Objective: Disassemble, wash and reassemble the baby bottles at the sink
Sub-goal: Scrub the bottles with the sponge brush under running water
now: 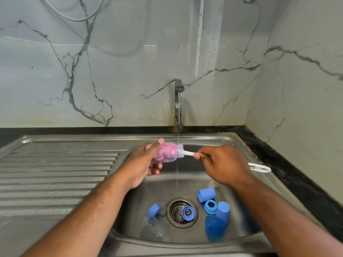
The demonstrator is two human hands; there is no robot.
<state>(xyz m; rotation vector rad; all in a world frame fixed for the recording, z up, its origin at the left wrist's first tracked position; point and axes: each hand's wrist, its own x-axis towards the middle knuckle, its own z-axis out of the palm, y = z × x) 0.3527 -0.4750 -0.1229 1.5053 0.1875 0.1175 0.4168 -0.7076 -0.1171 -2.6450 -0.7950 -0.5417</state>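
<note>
counting two clear bottles: one held bottle point(168, 154) up over the sink point(185, 244), and one lying bottle point(151, 224) on its side at the near left of the basin, with a blue ring point(153, 209) at its neck. two more blue rings: a loose ring point(210, 206) near right of the drain, and a drain ring point(187, 213) sitting on the strainer. two blue cylinder caps: far cap point(206, 194) and near cap point(223, 212), both right of the drain with the loose ring between them. one darker see-through blue piece point(215, 228) just nearer than those; cannot tell which part it is. one brush point(188, 153), one tap point(178, 101).

left hand point(146, 164) grips the held bottle sideways, mouth pointing right. thumb lies over the far side at the base end, fingers curled under and clamped on it. pink brush head sits inside this bottle, filling most of it.

right hand point(222, 164) has fingers bunched tight together, clamped on the white brush handle just right of the bottle mouth. the handle's loop end sticks out past the hand to the right.

tap is running, and a thin stream crosses the bottle neck and falls into the basin. ribbed drainboard point(55, 173) is left of the basin, dark surface point(278, 158) to the right and far side.
</note>
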